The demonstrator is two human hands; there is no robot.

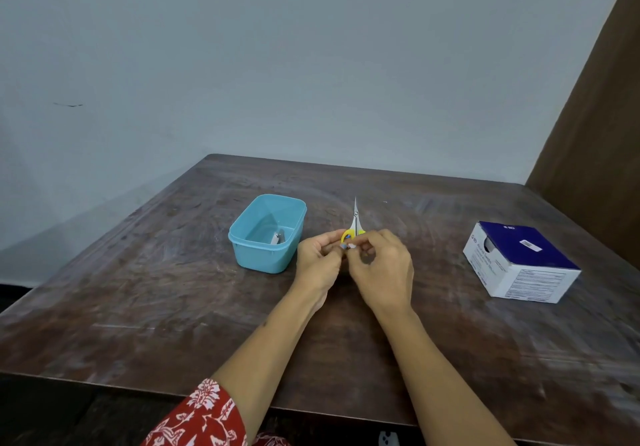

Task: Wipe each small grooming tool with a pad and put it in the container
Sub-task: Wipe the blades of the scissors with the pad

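Both hands meet over the middle of the table (pixel 145 307). The left hand (pixel 317 265) and right hand (pixel 382 272) each pinch a small pad packet (pixel 347 246) between curled fingertips. Scissors (pixel 354 225) with yellow handles lie just beyond the fingers, long axis toward the far edge, tips away; the hands are about equally near. The blue container (pixel 266 234), holding one metal tool (pixel 278 237), stands just left of the left hand. The swab box (pixel 519 262) sits near the right edge; bare surface lies between
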